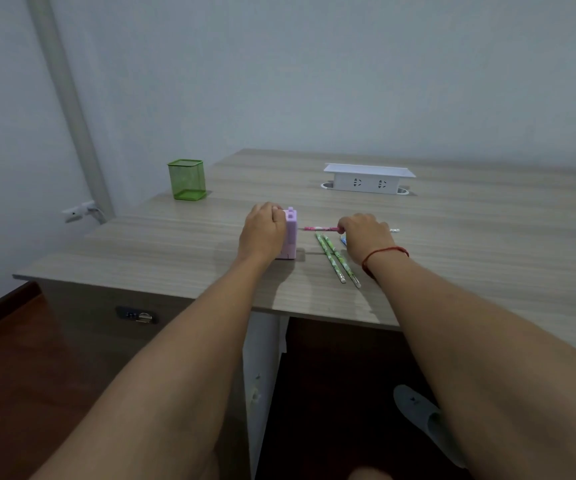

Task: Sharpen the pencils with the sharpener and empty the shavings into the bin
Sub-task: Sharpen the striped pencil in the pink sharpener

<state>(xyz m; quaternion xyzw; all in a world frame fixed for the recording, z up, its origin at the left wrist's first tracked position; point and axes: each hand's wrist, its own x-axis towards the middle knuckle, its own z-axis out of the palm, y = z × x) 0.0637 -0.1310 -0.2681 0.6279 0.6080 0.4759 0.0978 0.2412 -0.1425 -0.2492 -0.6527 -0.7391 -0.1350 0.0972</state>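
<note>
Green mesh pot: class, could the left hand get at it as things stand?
Probably yes. Bare desk lies between the left hand and the green mesh pot, though that hand grips the purple sharpener and must let go first.

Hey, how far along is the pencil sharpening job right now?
Nothing visibly finished. In hand: left hand holds the sharpener, right hand aims the pink pencil at it. Left: likely two green pencils on the desk, then emptying shavings into the green bin.

Wooden desk bears purple sharpener, green pencils, mesh bin, socket box.
</note>
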